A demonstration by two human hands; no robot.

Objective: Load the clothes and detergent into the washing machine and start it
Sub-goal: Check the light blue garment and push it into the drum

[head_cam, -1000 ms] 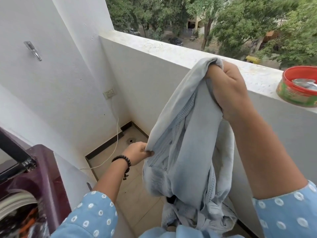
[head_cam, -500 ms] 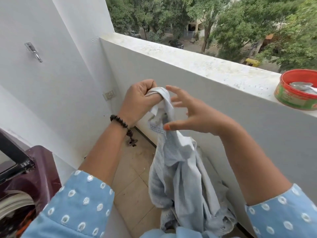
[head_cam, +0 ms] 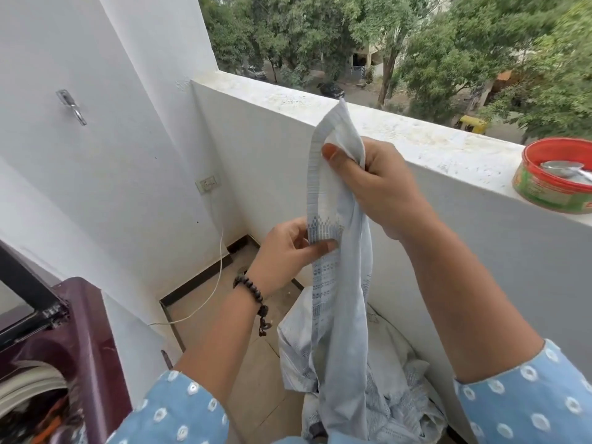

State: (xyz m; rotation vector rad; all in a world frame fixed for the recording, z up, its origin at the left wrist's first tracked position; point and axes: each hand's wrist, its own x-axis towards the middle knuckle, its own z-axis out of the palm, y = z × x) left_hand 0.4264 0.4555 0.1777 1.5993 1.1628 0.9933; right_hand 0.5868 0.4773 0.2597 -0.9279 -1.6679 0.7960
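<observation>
Fingers of the right hand (head_cam: 378,184) curl around the top of a pale blue garment (head_cam: 339,309), the thumb pressing the cloth against the fist, with a narrow ribbed edge poking up above the grip. Lower down, the left hand (head_cam: 288,248) pinches a patterned band of the same garment between thumb and fingers. A dark beaded bracelet (head_cam: 251,291) circles the left wrist. Both forearms come out of light blue sleeves with white dots (head_cam: 179,411).

From the two hands the garment hangs straight down in front of the person, its lower part bunched in a heap of similar pale cloth near the bottom edge of the view, above a tiled floor (head_cam: 253,373).

At the lower left stands a maroon washing machine (head_cam: 86,341) with its lid raised; dark and orange clothes show inside the drum.

Behind the hands runs a white balcony wall (head_cam: 416,139). On its ledge at the far right sits a red and green round tin (head_cam: 554,174) with a metal spoon inside. A wall socket (head_cam: 208,184) with a thin white cable (head_cam: 221,251) sits in the corner, and a metal hook (head_cam: 72,105) is fixed higher on the left wall. Trees and a street lie beyond.
</observation>
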